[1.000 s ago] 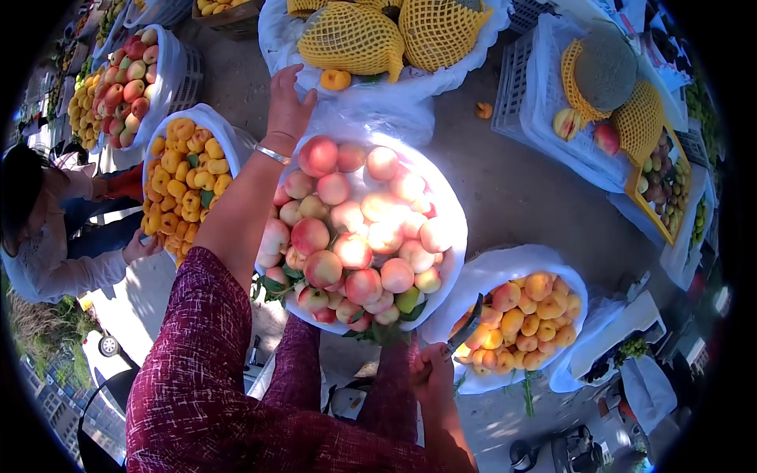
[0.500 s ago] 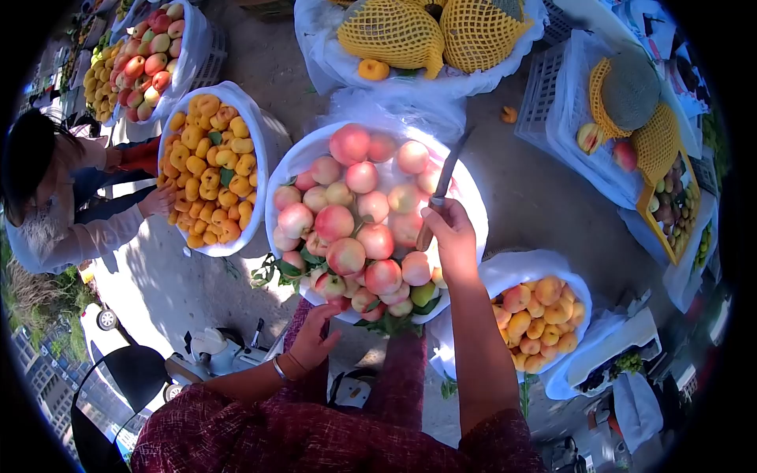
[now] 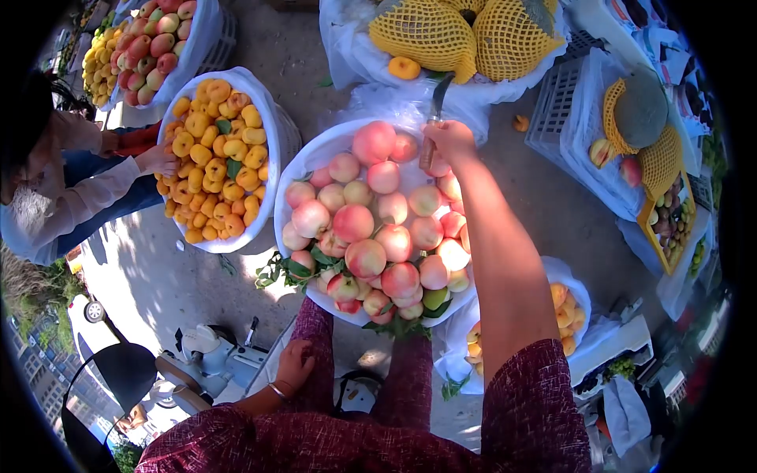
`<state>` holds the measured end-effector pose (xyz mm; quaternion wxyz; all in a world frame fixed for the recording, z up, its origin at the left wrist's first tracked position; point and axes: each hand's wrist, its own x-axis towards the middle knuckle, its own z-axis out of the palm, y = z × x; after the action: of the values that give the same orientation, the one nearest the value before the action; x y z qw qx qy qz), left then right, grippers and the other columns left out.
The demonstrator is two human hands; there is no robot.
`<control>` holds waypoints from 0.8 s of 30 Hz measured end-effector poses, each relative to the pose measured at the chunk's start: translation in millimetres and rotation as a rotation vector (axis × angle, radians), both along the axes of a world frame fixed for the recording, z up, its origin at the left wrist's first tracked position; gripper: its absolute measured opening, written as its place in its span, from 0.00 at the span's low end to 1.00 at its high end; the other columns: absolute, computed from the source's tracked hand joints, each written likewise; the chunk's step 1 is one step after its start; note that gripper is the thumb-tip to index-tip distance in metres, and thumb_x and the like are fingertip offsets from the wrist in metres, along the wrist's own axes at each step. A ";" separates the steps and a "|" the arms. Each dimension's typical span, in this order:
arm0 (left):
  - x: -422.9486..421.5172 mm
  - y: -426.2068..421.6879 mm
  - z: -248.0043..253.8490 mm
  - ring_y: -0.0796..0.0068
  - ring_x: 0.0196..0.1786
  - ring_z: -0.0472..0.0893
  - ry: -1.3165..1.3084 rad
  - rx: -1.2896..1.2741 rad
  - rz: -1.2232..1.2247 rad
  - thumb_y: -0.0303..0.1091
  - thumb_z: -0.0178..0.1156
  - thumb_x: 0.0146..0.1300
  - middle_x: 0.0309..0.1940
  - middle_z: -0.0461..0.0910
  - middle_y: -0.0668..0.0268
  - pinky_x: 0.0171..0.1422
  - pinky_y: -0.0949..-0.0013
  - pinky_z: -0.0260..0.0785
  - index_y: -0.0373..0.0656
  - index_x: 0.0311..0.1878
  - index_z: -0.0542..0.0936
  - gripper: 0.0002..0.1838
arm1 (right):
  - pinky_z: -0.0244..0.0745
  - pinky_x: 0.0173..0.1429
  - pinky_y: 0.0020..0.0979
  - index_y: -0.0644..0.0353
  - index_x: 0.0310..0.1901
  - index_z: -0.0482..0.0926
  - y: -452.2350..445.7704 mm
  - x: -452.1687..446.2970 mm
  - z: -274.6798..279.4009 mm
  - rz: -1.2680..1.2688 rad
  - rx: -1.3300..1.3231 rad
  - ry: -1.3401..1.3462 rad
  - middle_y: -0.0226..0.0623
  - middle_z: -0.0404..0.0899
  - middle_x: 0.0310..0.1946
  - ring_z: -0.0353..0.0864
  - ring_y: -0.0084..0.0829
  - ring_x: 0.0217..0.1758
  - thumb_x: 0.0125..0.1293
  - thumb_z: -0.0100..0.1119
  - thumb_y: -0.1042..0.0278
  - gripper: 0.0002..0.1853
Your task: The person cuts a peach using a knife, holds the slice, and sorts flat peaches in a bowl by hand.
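Observation:
My right hand [image 3: 448, 142] is closed around the brown handle of a knife [image 3: 438, 102] at the far edge of a basket of peaches. Its dark blade points away from me, toward the netted melons [image 3: 516, 43]. Pink and pale yellow peaches [image 3: 365, 258] fill the white-lined basket [image 3: 289, 197], with green leaves along its near side. My left hand [image 3: 295, 366] is low beside my left thigh, its fingers loosely bent and nothing visible in them.
To the left, a person's hand [image 3: 158, 160] touches flat orange peaches [image 3: 206, 169] in another basket. Orange-yellow fruit [image 3: 564, 315] sits in a basket under my right forearm. A lined crate [image 3: 552, 118] with melons stands at right, a scooter [image 3: 213, 359] at lower left.
My right hand has moved forward with the knife, from over the peaches to the basket's far edge. My left hand has dropped back from near the basket to my thigh.

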<state>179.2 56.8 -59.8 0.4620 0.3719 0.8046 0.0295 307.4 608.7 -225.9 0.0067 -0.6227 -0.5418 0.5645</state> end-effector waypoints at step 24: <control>12.8 -31.2 -12.1 0.51 0.57 0.72 0.060 -0.047 -0.020 0.33 0.62 0.52 0.51 0.75 0.55 0.63 0.54 0.64 0.44 0.50 0.75 0.20 | 0.75 0.54 0.38 0.60 0.40 0.85 19.5 -11.4 -28.7 0.196 -0.108 -0.144 0.45 0.84 0.40 0.84 0.44 0.46 0.57 0.62 0.44 0.24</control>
<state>192.0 25.6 -71.8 0.4465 0.3698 0.8147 -0.0051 296.1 628.2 -254.6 -0.1206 -0.6051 -0.5681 0.5446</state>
